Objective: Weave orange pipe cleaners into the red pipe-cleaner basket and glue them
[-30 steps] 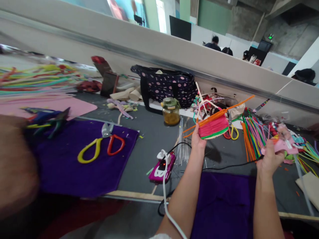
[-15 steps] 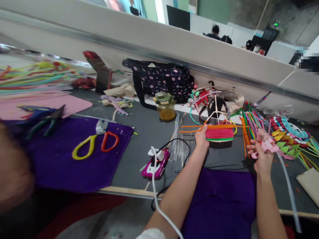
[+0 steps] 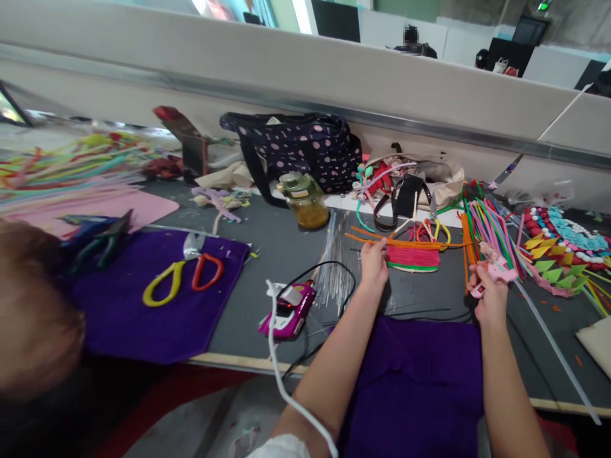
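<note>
My left hand (image 3: pixel 375 266) pinches the left end of a pink panel (image 3: pixel 413 256) with a green and pale lower edge, seemingly built from fuzzy craft stems. Orange craft stems (image 3: pixel 405 243) run along its top edge and stick out past both ends. My right hand (image 3: pixel 491 298) is wrapped around a pink hot glue gun (image 3: pixel 502 270), to the right of the panel. A long clear glue stick (image 3: pixel 558 353) extends from the gun toward the lower right. The nozzle is hard to make out. A bundle of coloured craft stems (image 3: pixel 491 232) lies just behind the gun.
Clear glue sticks (image 3: pixel 337 273) and a magenta power strip (image 3: pixel 289 312) with cords lie left of my forearm. Behind stand a jar (image 3: pixel 308 207) and a dotted bag (image 3: pixel 305 143). Scissors (image 3: pixel 207 270) rest on purple cloth (image 3: pixel 143 337). A blurred person (image 3: pixel 38 312) is at the far left.
The right hand has turned the glue gun, and its glue stick now slants further right. The panel and left hand appear slightly further left, as the camera view has shifted too.
</note>
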Demonstrator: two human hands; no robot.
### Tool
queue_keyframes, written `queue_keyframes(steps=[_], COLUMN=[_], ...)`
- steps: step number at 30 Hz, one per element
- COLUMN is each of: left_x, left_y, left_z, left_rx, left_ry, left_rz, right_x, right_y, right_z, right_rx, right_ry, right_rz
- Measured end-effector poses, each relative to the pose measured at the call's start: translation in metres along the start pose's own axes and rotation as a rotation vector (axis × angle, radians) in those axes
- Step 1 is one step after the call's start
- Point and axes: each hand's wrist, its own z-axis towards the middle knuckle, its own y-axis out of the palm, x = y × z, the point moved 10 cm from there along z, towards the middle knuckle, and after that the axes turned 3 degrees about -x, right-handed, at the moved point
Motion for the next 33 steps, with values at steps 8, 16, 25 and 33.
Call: queue_keyframes(steps=[8, 16, 25, 33], left_x=[0.043, -0.042, -0.050, -0.062], left_y=[0.082, 0.132, 0.126, 0.132], left_z=[-0.060, -0.034, -0.018, -0.006], left_rx=[-0.366, -0.766, -0.756, -0.884], left_ry=[0.603, 0.568, 0.421, 0.502], left_rz=[0.961, 1.561, 1.302, 1.408], right_x=[-0.004, 0.022, 0.036, 0.042], right_y=[0.006, 0.007, 0.018, 0.020], right_z=[-0.004, -0.004, -0.010, -0.009], right_rx=[-0.013, -0.051, -0.092, -0.109], right_ry=[-0.034, 0.104, 0.202, 0.234], right_rz=[-0.013, -0.050, -0.182, -0.224])
